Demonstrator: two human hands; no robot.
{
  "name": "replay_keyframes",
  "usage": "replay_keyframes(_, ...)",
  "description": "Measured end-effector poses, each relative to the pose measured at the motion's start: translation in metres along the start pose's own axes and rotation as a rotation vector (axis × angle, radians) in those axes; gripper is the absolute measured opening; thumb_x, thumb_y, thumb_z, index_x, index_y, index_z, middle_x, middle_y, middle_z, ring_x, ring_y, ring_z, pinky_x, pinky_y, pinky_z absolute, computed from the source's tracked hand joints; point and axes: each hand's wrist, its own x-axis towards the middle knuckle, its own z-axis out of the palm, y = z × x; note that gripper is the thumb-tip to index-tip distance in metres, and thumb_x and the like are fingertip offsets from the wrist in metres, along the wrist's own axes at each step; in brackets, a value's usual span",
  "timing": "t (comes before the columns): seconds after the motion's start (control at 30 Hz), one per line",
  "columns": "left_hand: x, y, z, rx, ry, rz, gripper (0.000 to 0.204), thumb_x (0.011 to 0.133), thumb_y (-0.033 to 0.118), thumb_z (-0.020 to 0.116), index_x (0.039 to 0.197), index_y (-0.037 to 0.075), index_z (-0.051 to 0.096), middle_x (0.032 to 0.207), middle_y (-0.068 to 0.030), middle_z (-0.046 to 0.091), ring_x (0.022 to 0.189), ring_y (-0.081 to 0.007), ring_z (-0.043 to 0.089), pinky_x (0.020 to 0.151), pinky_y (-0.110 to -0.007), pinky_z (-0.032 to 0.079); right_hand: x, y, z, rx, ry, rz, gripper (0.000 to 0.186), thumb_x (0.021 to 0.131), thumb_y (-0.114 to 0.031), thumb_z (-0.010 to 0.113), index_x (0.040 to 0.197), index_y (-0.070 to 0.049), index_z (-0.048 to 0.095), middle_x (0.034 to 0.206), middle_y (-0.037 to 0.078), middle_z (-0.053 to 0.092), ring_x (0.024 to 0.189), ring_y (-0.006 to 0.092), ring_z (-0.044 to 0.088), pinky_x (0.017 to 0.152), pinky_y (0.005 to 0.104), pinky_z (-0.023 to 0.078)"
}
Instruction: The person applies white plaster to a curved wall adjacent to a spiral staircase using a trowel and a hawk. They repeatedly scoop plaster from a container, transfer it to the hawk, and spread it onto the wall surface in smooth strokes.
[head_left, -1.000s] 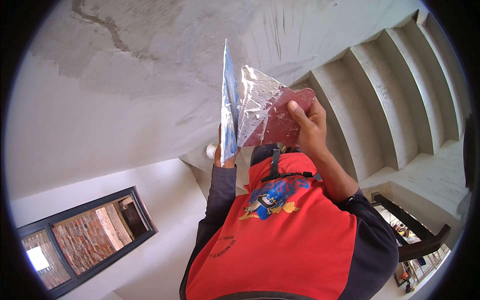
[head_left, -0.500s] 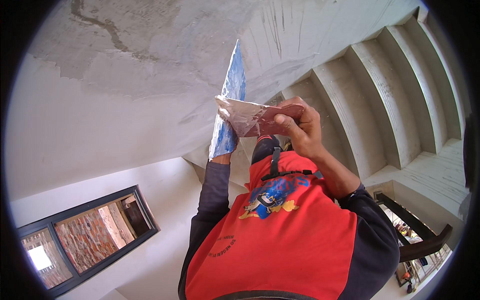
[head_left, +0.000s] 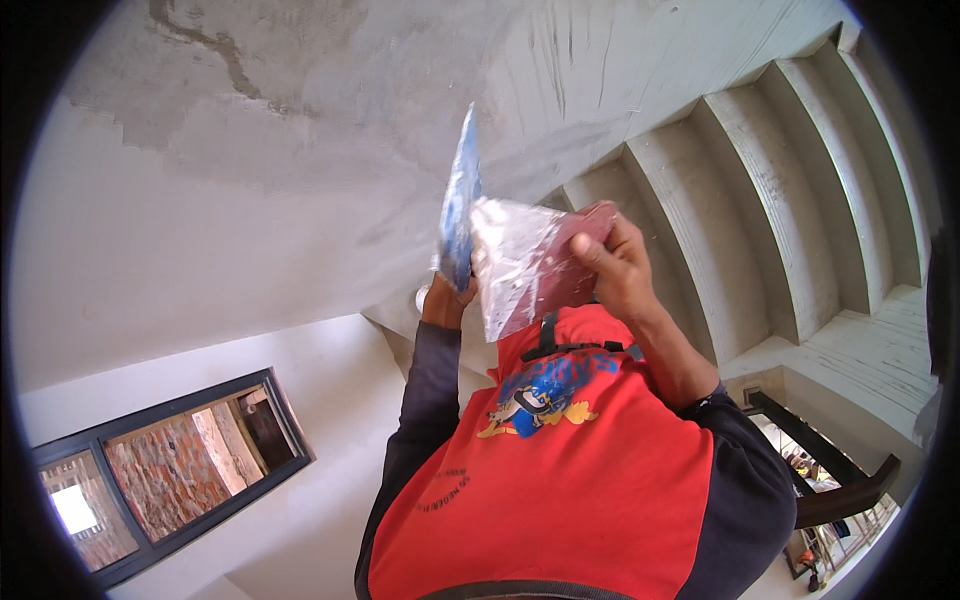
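Observation:
My right hand pinches a dark red putty spreader at its outer end, thumb on the near face. White putty smears cover much of that face. My left hand grips a blue putty spreader from behind and below; most of its fingers are hidden. The blue blade stands nearly upright, seen almost edge-on and streaked white. Both blades meet or nearly meet at the red one's left edge; I cannot tell if they touch.
A grey plastered wall with damp-looking dark patches rises ahead and left. Concrete stairs curve up on the right. A dark-framed window sits at lower left. A dark handrail stands at lower right.
The red spreader has drawn right and tilted, turning its putty-smeared face toward me, off the blue blade's middle. The blue blade has turned more edge-on and dropped slightly.

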Motion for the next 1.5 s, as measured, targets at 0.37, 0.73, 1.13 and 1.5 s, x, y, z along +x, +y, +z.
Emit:
replay_keyframes(0.37, -0.024, -0.057, -0.072, -0.589, -0.139, -0.162, 0.022, 0.092, 0.03, 0.048, 0.096, 0.01, 0.053, 0.062, 0.0013, 0.043, 0.054, -0.0114, 0.042, 0.051, -0.024, 0.033, 0.004, 0.005, -0.069, 0.401, 0.265, 0.172, 0.032, 0.088, -0.019, 0.061, 0.113, 0.001, 0.055, 0.098, 0.009, 0.064, 0.088, 0.0179, 0.063, 0.082, 0.0336, 0.051)
replay_keyframes(0.73, -0.091, -0.118, -0.141, -0.643, 0.016, -0.242, 0.019, 0.089, 0.023, 0.047, 0.095, 0.006, 0.054, 0.063, -0.0022, 0.048, 0.054, -0.0158, 0.046, 0.053, -0.029, 0.038, 0.021, 0.003, -0.078, 0.242, 0.525, -0.108, 0.024, 0.083, -0.009, 0.063, 0.105, -0.001, 0.056, 0.087, 0.005, 0.063, 0.07, 0.0138, 0.061, 0.061, 0.0296, 0.051)
replay_keyframes(1.13, -0.033, -0.04, -0.156, -0.337, 0.153, -0.345, 0.01, 0.088, 0.014, 0.044, 0.089, 0.006, 0.051, 0.059, -0.0013, 0.042, 0.05, -0.0135, 0.041, 0.047, -0.026, 0.035, 0.198, -0.037, -0.103, -0.68, 1.148, -0.645, 0.034, 0.088, -0.008, 0.052, 0.121, -0.004, 0.057, 0.106, 0.02, 0.065, 0.096, 0.0295, 0.064, 0.082, 0.036, 0.048)
replay_keyframes(1.5, -0.023, -0.008, -0.151, -0.277, 0.079, -0.565, 0.01, 0.088, 0.013, 0.044, 0.091, 0.006, 0.051, 0.06, -0.0024, 0.043, 0.05, -0.0146, 0.042, 0.049, -0.026, 0.036, 0.272, -0.035, -0.06, -0.851, 1.28, -0.886, 0.039, 0.084, 0.0, 0.051, 0.122, -0.008, 0.057, 0.105, 0.02, 0.064, 0.095, 0.0301, 0.065, 0.078, 0.0369, 0.051)
